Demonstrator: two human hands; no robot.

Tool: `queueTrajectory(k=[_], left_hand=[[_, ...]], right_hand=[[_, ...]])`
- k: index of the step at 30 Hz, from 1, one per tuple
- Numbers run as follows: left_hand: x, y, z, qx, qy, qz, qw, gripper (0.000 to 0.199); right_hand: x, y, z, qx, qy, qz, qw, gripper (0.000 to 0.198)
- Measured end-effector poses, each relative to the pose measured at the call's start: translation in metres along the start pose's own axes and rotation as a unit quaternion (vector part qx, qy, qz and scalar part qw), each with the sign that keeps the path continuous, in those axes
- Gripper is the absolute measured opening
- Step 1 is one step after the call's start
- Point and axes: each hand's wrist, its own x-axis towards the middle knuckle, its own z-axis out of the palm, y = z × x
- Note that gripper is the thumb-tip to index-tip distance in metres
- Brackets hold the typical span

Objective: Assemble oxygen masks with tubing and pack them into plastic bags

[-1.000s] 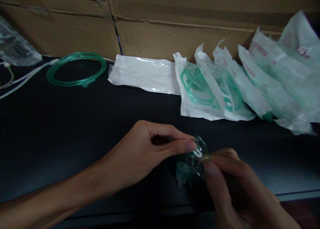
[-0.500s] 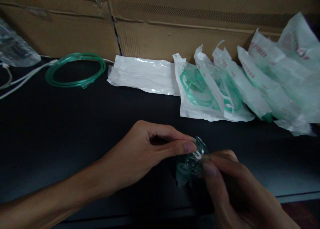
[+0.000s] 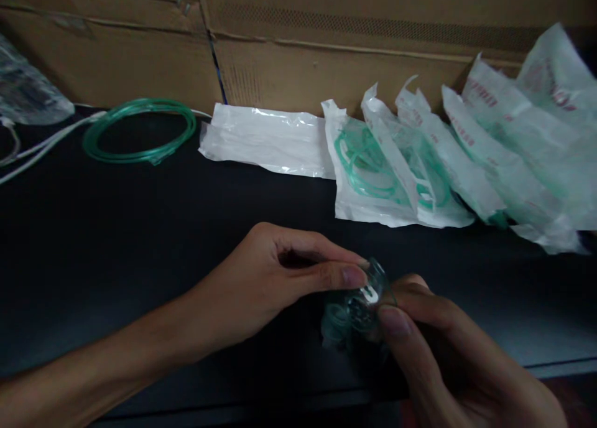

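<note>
Between my two hands is a small see-through green oxygen mask [image 3: 360,311], held just above the front part of the black table. My left hand [image 3: 298,272] pinches its upper edge between thumb and fingers, beside a small white strip [image 3: 372,293]. On the right side, my right hand [image 3: 429,334] is closed on the mask's rim with thumb and forefinger. A round greenish cup-shaped part [image 3: 334,322] hangs at the mask's lower left. The mask's far side is hidden behind the fingers, and its details are dark.
A coil of green tubing [image 3: 140,156] lies at the back left beside white cords [image 3: 46,147] and a clear plastic bag [image 3: 30,95]. A flat white packet [image 3: 270,139] and several white pouches with green tubing [image 3: 373,195] line the back. Behind stand cardboard boxes [image 3: 326,61].
The mask has turned slightly in my hands; its cup-shaped part has swung a little to the left. My right hand has shifted slightly. Both hands keep hold of the mask.
</note>
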Motion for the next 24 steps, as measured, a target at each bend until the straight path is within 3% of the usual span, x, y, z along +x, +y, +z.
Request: queueTrajectory(k=[6,11,15,22,24], left_hand=[[0.0013,-0.0007,-0.0026,0.003,-0.017,-0.008,1.0,0.009],[-0.0003,-0.0015,0.0008,-0.002,-0.008,0.001,1.0,0.007],[-0.0021,-0.0033,0.0017,-0.007,-0.003,0.005,1.0,0.009],[-0.004,-0.0025,0.0021,-0.001,-0.004,0.0,1.0,0.011],[-0.0047,-0.0014,0.0031,0.003,-0.002,-0.005,1.0,0.01]], right_hand=[[-0.0002,-0.0005,-0.0083,-0.038,-0.058,0.001,0.998,0.022],[-0.0039,0.002,-0.0065,-0.047,-0.03,-0.03,0.998,0.024],[-0.0015,0.0019,-0.0055,-0.061,-0.046,-0.045,0.996,0.027],[-0.0044,0.002,-0.0028,-0.043,0.0,-0.043,0.998,0.026],[-0.0055,0.0026,-0.0028,-0.044,-0.022,-0.037,0.998,0.024]])
